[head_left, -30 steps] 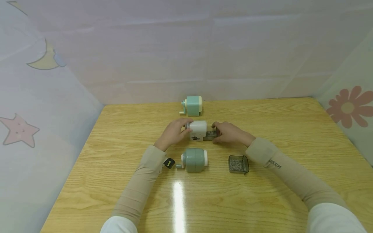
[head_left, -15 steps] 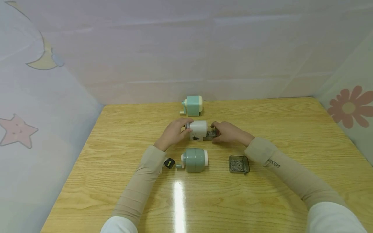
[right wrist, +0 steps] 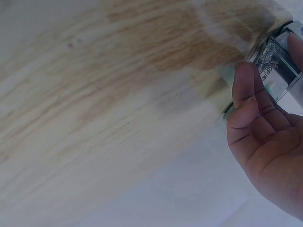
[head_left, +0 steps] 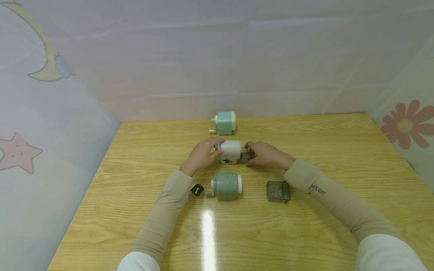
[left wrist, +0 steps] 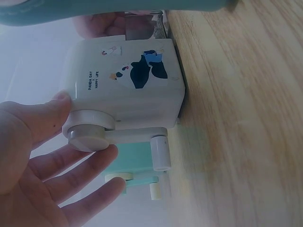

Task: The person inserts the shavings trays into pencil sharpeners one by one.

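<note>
White sharpener (head_left: 231,151) stands mid-table (head_left: 305,233), crank end toward the person's left. Left hand (head_left: 200,155) is at that end: in the left wrist view the thumb and fingers (left wrist: 83,177) lie about the round crank knob (left wrist: 90,130), touching it from both sides, fingers only loosely bent rather than clenched. Printed panda picture (left wrist: 142,71) on the sharpener's side faces that camera. Right hand (head_left: 266,153) is at the opposite end, fingers curled on the clear shavings drawer (head_left: 245,156), which sticks partway out of the white sharpener's body. The right wrist view shows a fingertip (right wrist: 246,87) pressed on the drawer's (right wrist: 277,66) edge, dark shavings visible through the clear wall; whether the thumb closes on the far side cannot be told from that view, but the head view shows the drawer pinched between fingers. Nearer the person, just in front of the white sharpener, a grey-green sharpener (head_left: 226,186) lies with its crank pointing left, close to the left sleeve (head_left: 162,218). To its right, well apart from it, a second shavings drawer (head_left: 278,191) sits alone on the wood, holding shavings. At the far table edge, behind the white sharpener, a mint sharpener (head_left: 224,122) stands by the wall. Both forearms in tan sleeves rest low over the table.
</note>
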